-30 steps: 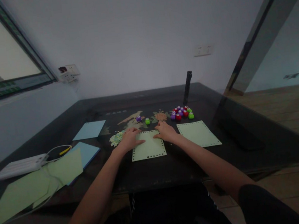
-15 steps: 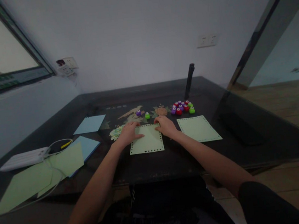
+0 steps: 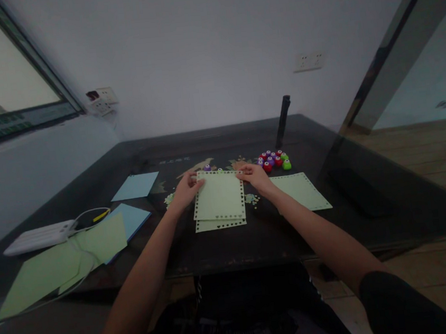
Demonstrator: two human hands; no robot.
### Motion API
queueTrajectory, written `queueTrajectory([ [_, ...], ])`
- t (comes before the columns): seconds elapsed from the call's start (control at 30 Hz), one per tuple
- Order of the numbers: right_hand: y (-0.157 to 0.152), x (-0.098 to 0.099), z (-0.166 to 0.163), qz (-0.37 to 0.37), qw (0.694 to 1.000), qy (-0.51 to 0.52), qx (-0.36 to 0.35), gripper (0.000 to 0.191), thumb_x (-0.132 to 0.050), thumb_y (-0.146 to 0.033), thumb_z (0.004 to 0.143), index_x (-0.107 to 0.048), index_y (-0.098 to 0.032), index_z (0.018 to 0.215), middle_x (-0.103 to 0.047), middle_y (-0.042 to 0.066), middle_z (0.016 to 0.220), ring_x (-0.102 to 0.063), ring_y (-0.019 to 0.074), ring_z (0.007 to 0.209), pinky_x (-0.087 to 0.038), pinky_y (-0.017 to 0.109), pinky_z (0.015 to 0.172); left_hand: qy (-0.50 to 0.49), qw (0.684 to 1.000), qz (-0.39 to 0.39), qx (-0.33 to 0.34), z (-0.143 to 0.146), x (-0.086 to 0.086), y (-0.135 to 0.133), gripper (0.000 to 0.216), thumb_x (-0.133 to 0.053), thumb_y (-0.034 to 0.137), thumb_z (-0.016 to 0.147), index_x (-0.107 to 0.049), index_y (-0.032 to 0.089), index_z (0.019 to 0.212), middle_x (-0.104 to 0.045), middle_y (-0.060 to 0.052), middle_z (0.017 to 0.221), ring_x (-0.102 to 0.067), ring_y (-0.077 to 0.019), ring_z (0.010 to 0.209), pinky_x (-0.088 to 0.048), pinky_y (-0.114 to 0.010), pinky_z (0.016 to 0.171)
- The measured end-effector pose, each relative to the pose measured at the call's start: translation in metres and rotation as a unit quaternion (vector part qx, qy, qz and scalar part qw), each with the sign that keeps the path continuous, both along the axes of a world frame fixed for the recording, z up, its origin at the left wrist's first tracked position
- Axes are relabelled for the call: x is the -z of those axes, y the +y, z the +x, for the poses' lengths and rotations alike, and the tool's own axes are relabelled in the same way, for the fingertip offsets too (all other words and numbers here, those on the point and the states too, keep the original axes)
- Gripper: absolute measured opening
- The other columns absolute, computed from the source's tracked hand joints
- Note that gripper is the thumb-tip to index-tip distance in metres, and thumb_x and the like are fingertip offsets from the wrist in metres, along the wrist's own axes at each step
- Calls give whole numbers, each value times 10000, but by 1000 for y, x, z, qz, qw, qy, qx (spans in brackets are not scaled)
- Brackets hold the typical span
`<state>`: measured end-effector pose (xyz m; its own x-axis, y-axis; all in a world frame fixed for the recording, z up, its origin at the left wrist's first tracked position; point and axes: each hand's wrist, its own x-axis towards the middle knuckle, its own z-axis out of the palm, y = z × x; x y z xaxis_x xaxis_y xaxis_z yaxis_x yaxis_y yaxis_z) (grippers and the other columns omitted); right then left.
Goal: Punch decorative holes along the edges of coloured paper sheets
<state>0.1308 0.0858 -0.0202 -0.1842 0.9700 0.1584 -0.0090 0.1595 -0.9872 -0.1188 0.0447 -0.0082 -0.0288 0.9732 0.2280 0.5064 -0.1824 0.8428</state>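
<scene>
A pale green punched sheet with small holes along its edges is tilted up off the dark table. My left hand pinches its far left corner and my right hand pinches its far right corner. Under it a second green sheet lies flat, only its near strip showing. A third punched green sheet rests to the right. Small paper scraps lie beside the lifted sheet.
A cluster of small red, purple and green punches sits behind my right hand, with a dark upright post beyond. At left lie blue sheets, plain green sheets, a white device and a cable.
Both hands have lifted the far edge of the top green sheet off the table, uncovering a second sheet and paper scraps beneath.
</scene>
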Motion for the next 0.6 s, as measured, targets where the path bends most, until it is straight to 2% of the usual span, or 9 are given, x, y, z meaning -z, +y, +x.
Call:
queueTrajectory([
  [0.07,4,-3,6,-2,999,38,22,290,-739,-313,551,-580,-176,751,-592,-26,573,-532,116,513,-427,245,508,-75,994,-60,57,1,0,-1,374,-578,392,782,-586,143,1060,-670,-82,820,-615,-177,691,-478,-317,649],
  [0.13,8,-6,13,3,997,60,51,335,-756,-346,522,-583,-177,754,-604,-20,589,-538,117,527,-429,242,508,-94,985,-98,104,4,0,-4,334,-587,407,777,-646,140,969,-686,-97,837,-624,-186,700,-481,-320,649],
  [0.3,12,-11,23,8,994,74,86,384,-765,-395,521,-587,-180,785,-610,-18,620,-543,116,545,-422,233,504,-69,983,-118,125,11,0,-10,289,-610,406,759,-671,124,745,-663,-75,702,-575,-145,578,-456,-274,553],
  [0.4,5,-13,20,-23,997,53,45,384,-746,-420,578,-603,-189,850,-658,20,746,-575,130,605,-425,231,498,-82,986,-99,109,13,2,-9,274,-610,397,766,-642,129,719,-594,-33,587,-495,-101,473,-410,-234,462],
  [0.5,-4,-12,14,-55,997,17,-52,340,-731,-390,631,-647,-183,887,-686,66,889,-608,153,700,-471,258,556,-115,987,-69,86,14,3,-8,258,-596,387,782,-626,134,739,-576,-18,573,-464,-86,451,-404,-223,443],
  [0.6,-10,-7,10,-57,992,-21,-113,249,-742,-328,630,-684,-153,797,-701,84,866,-617,171,718,-505,309,641,-126,989,-51,60,18,1,-10,253,-591,382,787,-629,132,778,-611,-30,620,-503,-101,481,-428,-232,462],
])
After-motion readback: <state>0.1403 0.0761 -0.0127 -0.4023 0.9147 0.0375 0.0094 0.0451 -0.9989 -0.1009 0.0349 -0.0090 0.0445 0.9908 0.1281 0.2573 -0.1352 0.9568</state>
